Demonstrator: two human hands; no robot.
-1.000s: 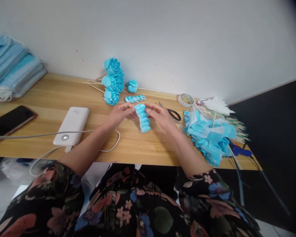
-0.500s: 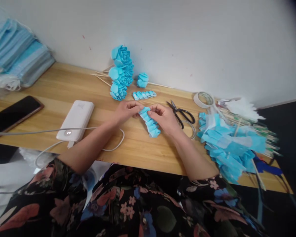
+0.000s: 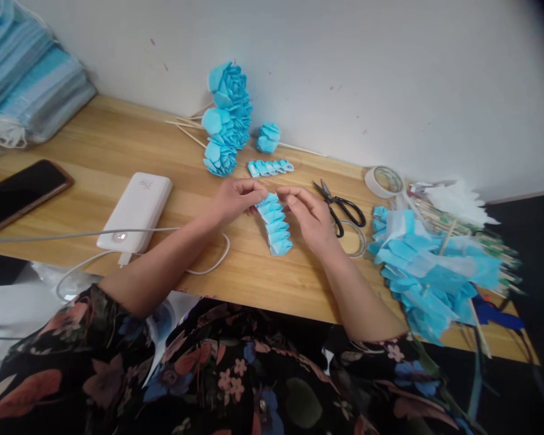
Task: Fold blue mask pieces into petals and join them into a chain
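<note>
Right hand (image 3: 310, 214) has slid up the pleated strip (image 3: 277, 228).
It and my left hand (image 3: 233, 199) pinch its top, midway across the bench (image 3: 254, 278); I'd keep pressure even.

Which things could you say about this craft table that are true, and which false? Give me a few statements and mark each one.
1. The left hand and the right hand both pinch the top end of the folded blue strip. True.
2. The scissors lie left of the white power bank. False: they lie right of the hands, and the power bank is left of them.
3. A dark phone lies flat near the left end of the wooden table. True.
4. The tape roll sits on top of the power bank. False: it lies on the table by the wall, beyond the scissors.
5. Blue paper flowers lie against the wall. True.
</note>
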